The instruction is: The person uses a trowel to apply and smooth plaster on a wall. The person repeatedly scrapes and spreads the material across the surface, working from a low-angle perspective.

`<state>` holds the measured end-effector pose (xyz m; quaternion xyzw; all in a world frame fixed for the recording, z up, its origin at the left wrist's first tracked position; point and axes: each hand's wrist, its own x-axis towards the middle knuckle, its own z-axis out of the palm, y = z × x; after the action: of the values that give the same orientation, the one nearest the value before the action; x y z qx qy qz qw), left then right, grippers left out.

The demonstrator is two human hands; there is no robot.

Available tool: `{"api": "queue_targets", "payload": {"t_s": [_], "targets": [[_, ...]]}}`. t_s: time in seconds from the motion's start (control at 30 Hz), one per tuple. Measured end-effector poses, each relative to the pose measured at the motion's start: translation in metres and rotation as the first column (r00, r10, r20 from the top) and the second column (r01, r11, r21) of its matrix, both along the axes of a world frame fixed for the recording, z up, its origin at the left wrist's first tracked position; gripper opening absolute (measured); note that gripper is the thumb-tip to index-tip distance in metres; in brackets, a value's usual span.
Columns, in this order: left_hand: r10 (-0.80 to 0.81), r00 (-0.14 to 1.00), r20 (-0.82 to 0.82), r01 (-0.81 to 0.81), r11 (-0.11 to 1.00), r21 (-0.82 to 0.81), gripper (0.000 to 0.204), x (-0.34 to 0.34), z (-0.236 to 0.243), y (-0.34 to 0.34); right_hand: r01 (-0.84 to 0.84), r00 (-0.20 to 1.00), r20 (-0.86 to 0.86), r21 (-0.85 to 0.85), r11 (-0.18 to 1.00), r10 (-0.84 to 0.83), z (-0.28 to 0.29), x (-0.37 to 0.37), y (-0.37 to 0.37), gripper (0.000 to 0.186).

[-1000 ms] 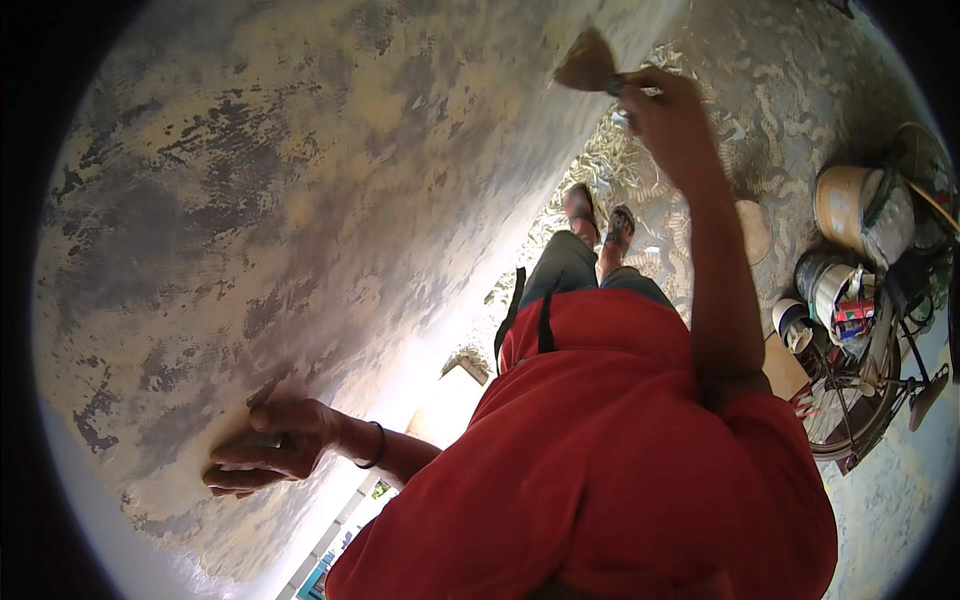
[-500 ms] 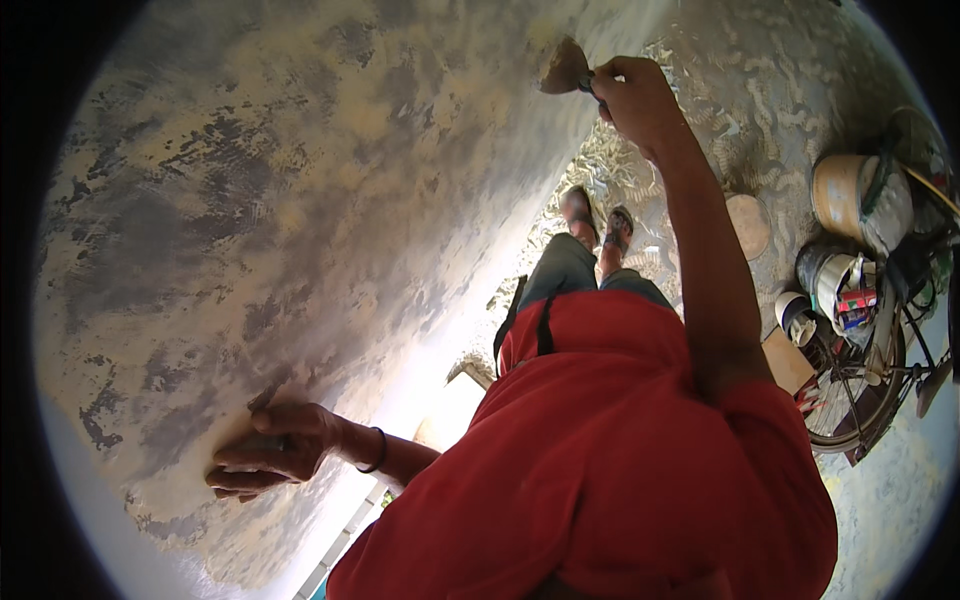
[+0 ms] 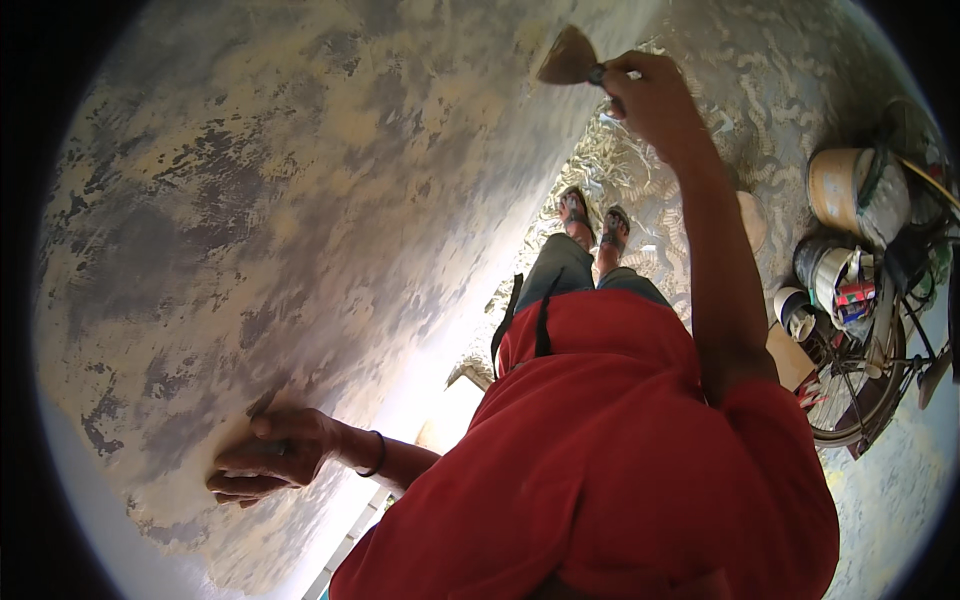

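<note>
Fingers [image 3: 617, 82] of right hand [image 3: 655, 105] closed round the handle of a broad scraper [image 3: 568, 58]; its blade shows against the patchy wall [image 3: 250, 250], toward the floor-side edge, contact not certain. Left hand [image 3: 280, 450] at the wall, fingers curled; cannot tell whether grasping the dark piece [image 3: 262, 402] by the thumb. Pale flakes [image 3: 598, 152] along that edge; bucket [image 3: 835, 192] and bicycle wheel [image 3: 850, 385] farther right.
</note>
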<state>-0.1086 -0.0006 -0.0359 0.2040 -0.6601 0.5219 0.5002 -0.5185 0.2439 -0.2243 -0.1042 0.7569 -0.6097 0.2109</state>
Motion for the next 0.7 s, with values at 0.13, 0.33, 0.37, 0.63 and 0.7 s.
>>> {"api": "queue_targets", "payload": {"t_s": [0.13,0.33,0.37,0.63,0.7], "targets": [[-0.005,1.000,0.000,0.005,1.000,0.018,0.059,-0.003,0.001,0.002,-0.013,0.999,-0.031,0.065,0.998,0.015,-0.025,-0.002,-0.006,0.029],[-0.010,1.000,0.023,0.010,1.000,0.014,0.057,-0.005,-0.001,0.000,-0.108,0.970,-0.163,0.367,0.924,0.178,-0.096,0.009,-0.027,0.029],[-0.001,0.999,0.045,0.001,1.000,0.002,0.055,-0.003,0.002,0.000,-0.068,0.975,-0.182,0.300,0.951,0.128,-0.096,0.019,-0.011,0.029],[0.108,0.985,0.132,-0.095,0.991,-0.095,0.050,-0.013,0.002,0.009,-0.037,0.996,0.084,-0.052,0.998,0.042,0.013,0.024,0.008,0.023],[0.121,0.981,0.150,-0.106,0.989,-0.104,0.050,-0.015,0.004,0.009,-0.061,0.993,-0.096,0.152,0.986,0.076,-0.019,0.022,-0.011,0.025]]}}
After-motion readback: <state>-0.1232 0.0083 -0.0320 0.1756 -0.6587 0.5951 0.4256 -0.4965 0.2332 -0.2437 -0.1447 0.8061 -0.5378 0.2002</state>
